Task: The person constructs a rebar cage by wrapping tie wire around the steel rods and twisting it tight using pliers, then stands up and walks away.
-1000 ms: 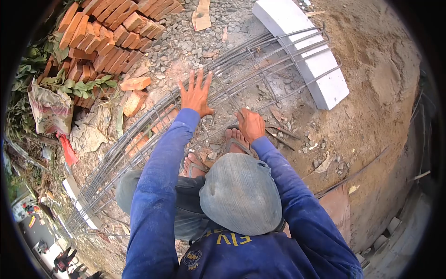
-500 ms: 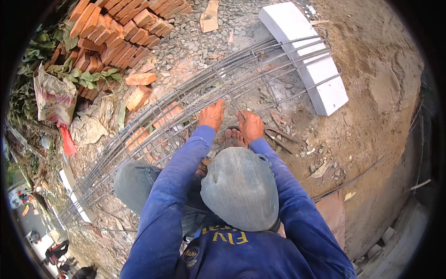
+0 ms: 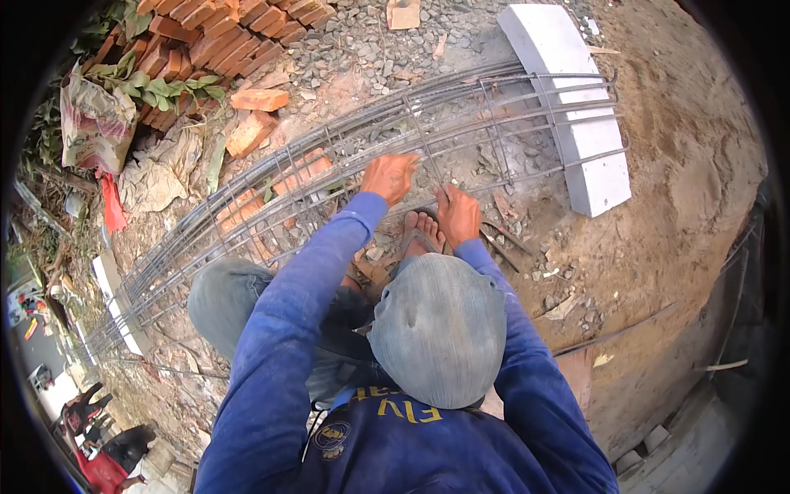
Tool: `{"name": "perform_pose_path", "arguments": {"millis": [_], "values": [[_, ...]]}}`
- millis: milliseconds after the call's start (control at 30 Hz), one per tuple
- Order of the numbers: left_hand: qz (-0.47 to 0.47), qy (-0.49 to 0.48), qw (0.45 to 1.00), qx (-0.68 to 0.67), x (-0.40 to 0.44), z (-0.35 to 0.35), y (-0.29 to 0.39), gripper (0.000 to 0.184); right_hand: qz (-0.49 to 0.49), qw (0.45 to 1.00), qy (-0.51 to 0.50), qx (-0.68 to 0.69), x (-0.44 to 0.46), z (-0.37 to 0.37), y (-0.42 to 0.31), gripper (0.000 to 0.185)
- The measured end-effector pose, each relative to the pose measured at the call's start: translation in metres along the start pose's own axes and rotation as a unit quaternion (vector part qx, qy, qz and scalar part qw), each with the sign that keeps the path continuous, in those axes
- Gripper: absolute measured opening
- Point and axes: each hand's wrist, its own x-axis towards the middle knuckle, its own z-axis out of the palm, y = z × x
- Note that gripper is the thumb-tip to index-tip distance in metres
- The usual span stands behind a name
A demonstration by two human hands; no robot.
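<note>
A long rebar cage (image 3: 329, 156) of lengthwise bars and thin square stirrups lies across the ground in front of me. My left hand (image 3: 390, 178) is closed at its near side, with fingertips against the bars beside a stirrup; what they pinch is too small to make out. Just right of it, my right hand (image 3: 458, 216) is closed around the lower end of that stirrup (image 3: 424, 146). Dark metal handles (image 3: 506, 239), like those of pincers, lie on the ground beside my right hand. My sandaled foot (image 3: 422, 233) is between the hands.
A white block (image 3: 568, 107) supports the cage's right end, and another white block (image 3: 119, 300) its far left end. Stacked red bricks (image 3: 222, 37) stand at upper left, near a torn sack (image 3: 97, 123). Loose bricks (image 3: 251, 134) and gravel lie behind the cage. Other people are at lower left.
The view has shifted, so the cage and right block appear farther right. My left hand has moved right and up along the bars, its fingers now nearer the stirrup. The right hand stays near the stirrup's lower end.
</note>
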Motion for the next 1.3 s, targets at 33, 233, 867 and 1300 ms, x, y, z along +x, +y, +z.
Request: {"name": "perform_pose_path", "arguments": {"millis": [33, 233, 867, 1300], "values": [[-0.013, -0.011, 1.000, -0.011, 0.004, 0.000, -0.002, 0.028, -0.008, 1.000, 0.006, 0.001, 0.002, 0.003, 0.001, 0.023], [0.012, -0.036, 0.996, -0.079, 0.013, 0.006, -0.009, 0.035, -0.016, 1.000, 0.001, 0.024, -0.013, -0.013, -0.003, 0.021], [-0.045, -0.062, 0.983, -0.166, 0.034, 0.023, -0.007, 0.035, 0.052, 0.998, 0.029, 0.038, -0.019, -0.041, -0.023, 0.025], [-0.143, -0.098, 0.966, -0.192, 0.032, 0.018, -0.004, 0.038, -0.111, 0.979, -0.086, -0.151, 0.061, -0.103, -0.034, 0.023]]}}
